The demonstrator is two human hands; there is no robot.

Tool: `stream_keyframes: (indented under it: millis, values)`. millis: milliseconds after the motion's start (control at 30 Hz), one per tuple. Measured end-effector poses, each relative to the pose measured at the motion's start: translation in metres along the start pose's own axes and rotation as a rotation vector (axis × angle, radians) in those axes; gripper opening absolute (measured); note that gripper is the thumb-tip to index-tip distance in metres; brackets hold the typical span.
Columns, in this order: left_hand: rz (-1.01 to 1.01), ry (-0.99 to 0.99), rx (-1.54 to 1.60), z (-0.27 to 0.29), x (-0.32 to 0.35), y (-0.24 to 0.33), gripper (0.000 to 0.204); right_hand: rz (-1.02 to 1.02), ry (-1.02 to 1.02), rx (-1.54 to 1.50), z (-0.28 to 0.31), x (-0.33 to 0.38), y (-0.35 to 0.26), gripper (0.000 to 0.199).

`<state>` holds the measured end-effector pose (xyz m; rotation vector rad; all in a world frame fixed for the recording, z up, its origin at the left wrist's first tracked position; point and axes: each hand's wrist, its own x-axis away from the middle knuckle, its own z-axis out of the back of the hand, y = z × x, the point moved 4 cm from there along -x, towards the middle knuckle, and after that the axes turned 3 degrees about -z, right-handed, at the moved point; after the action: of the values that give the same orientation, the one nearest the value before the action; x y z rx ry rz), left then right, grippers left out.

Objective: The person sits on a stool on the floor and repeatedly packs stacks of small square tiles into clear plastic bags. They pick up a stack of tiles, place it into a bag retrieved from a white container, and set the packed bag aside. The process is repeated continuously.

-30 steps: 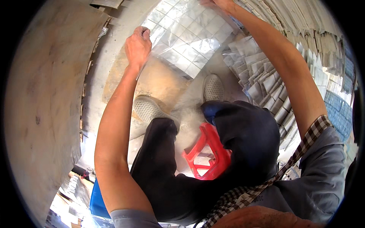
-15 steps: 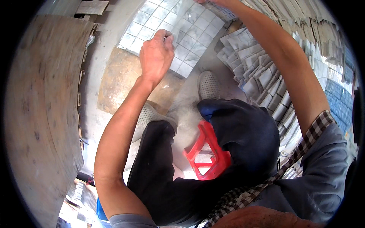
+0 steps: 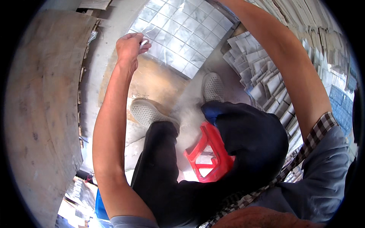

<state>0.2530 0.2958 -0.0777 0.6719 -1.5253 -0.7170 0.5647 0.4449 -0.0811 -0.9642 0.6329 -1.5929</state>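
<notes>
Your left hand [image 3: 129, 47], back from the mosaic tile sheet [image 3: 182, 34], now pinches a small pale piece; your right hand is out of view.

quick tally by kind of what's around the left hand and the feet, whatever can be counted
left hand pinching a small pale piece: 1
mosaic tile sheet: 1
grey perforated shoes: 2
red plastic stool: 1
brown board under the sheet: 1
pale tile stack, pieces too many to count: 1 heap
total: 7
</notes>
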Motion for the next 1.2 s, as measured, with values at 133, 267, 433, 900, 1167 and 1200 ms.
stream_keyframes:
  millis: [133,267,433,900,1167,1200]
  values:
    - [-0.064,0.097,-0.046,0.015,-0.020,-0.003,0.023,0.040,0.063,0.068,-0.015,-0.024,0.007,0.022]
    - [-0.102,0.215,-0.066,0.028,-0.033,-0.011,0.019,0.042,0.094,0.329,-0.026,-0.029,0.002,0.021]
    - [-0.132,0.277,-0.095,0.028,-0.050,-0.024,0.015,0.021,0.254,0.466,-0.030,-0.044,0.020,0.026]
    - [-0.271,0.505,-0.625,0.039,-0.060,-0.016,0.030,-0.254,0.280,0.572,-0.029,-0.024,-0.010,0.034]
    - [-0.407,0.624,-1.000,0.021,-0.029,0.007,0.054,-0.060,0.305,0.735,-0.021,-0.014,-0.002,0.031]
    - [-0.508,0.634,-1.075,0.019,-0.024,0.008,0.054,-0.035,0.303,0.747,-0.021,-0.009,-0.003,0.031]
